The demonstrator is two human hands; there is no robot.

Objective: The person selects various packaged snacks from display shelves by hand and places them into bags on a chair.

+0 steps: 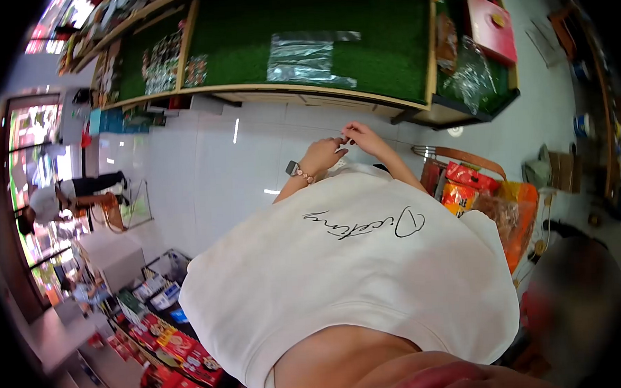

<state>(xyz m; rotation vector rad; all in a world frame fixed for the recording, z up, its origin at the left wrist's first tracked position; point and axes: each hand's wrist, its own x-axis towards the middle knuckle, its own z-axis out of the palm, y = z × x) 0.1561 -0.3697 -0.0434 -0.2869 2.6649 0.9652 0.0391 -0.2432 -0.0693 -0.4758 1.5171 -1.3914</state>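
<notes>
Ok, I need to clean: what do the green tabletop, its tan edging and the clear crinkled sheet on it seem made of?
Green tabletop: matte, probably artificial turf, from its grassy texture.
Tan edging: smooth, likely wood by colour.
Clear crinkled sheet: glossy plastic film, probably; bright glints, green showing through.

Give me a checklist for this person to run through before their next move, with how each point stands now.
1. Both hands in view: ok; the left hand and right hand are in front of the shirt.
2. Hands apart: not ok; their fingers are close together, perhaps touching.
3. Hands empty: cannot tell; anything between the fingertips is too small to make out.
4. Plastic on the green table: ok; it lies flat there.
5. Hands over the table: not ok; both show short of its near edge.
6. Nobody close by: cannot tell; one person is well off, but a shape on the right is blurred.
</notes>
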